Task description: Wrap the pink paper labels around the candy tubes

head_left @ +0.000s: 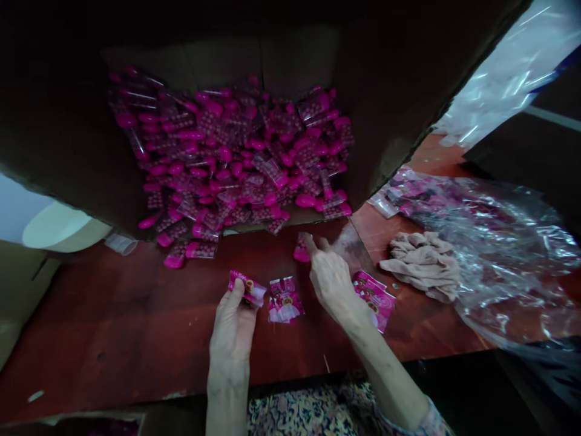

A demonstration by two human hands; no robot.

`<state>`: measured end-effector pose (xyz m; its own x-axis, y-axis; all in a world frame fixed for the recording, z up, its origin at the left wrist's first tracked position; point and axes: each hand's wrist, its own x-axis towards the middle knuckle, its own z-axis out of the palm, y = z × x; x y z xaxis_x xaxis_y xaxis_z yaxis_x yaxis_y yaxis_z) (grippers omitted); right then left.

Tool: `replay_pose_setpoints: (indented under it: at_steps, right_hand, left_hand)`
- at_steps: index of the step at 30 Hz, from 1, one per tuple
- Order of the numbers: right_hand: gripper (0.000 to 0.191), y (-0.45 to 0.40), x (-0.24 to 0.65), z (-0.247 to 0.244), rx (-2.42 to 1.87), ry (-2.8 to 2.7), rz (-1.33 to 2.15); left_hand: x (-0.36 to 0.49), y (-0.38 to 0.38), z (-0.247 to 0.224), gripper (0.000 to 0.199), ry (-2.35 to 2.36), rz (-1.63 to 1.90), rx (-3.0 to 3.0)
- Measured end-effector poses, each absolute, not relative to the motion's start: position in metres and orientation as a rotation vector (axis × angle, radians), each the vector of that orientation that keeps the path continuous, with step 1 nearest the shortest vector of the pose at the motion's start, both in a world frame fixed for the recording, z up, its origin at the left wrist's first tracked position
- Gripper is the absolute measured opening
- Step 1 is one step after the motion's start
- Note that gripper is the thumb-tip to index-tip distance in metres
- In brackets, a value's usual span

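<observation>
My left hand (pixel 233 327) is closed on a pink printed sachet (pixel 247 288), the thumb lying across its front. My right hand (pixel 333 281) reaches toward the box, its fingertips on a small clear candy pack with a pink end (pixel 301 248); the thumb is hidden. Between the hands, a small stack of pink printed sachets (pixel 285 300) lies on the table. More sachets (pixel 376 300) lie partly under my right wrist. Ahead, many clear packs of small pink balls with pink ends (pixel 245 163) fill the tipped cardboard box (pixel 299 57).
On the red-brown table (pixel 136 327), a crumpled beige cloth (pixel 422 263) lies at right beside a large clear plastic bag (pixel 503 242) with pink packets. At left are a pale round container (pixel 63 227) and a small clear cup (pixel 121 243). Clear plastic (pixel 508 72) hangs at upper right.
</observation>
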<state>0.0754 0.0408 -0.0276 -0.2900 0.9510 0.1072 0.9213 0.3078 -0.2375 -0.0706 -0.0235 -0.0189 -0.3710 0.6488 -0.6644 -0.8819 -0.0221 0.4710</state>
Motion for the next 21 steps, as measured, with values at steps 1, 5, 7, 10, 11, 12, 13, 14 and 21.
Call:
replay_pose_setpoints:
  at_steps: [1,5,7,10,11,12,13,14,21]
  right_hand:
    - [0.055,0.043,0.076,-0.026,-1.662,-2.394,0.194]
    - [0.051,0.050,0.081,-0.030,-1.432,-2.577,0.235]
    - [0.047,0.050,0.085,-0.036,-1.417,-2.589,0.229]
    - [0.042,0.049,0.093,-0.040,-1.485,-2.524,0.188]
    - [0.039,0.049,0.095,-0.041,-1.513,-2.495,0.176]
    - [0.035,0.048,0.096,-0.041,-1.539,-2.465,0.165]
    - [0.031,0.048,0.098,-0.040,-1.564,-2.435,0.156]
    - [0.027,0.046,0.100,-0.040,-1.587,-2.406,0.148]
    - [0.027,0.032,0.114,-0.054,-1.628,-2.233,0.165]
  left_hand:
    - [-0.070,-0.024,-0.019,0.022,1.034,1.655,-0.316]
    - [-0.070,-0.023,-0.020,0.024,1.049,1.630,-0.350]
    - [-0.072,-0.022,-0.021,0.023,1.048,1.616,-0.360]
    - [-0.076,-0.021,-0.022,0.022,1.038,1.584,-0.376]
    - [-0.077,-0.021,-0.022,0.021,1.034,1.574,-0.380]
    - [-0.078,-0.021,-0.023,0.020,1.031,1.566,-0.383]
    - [-0.079,-0.021,-0.023,0.019,1.028,1.560,-0.385]
    - [-0.079,-0.021,-0.024,0.018,1.026,1.555,-0.386]
    - [-0.075,-0.021,-0.021,0.018,1.042,1.555,-0.385]
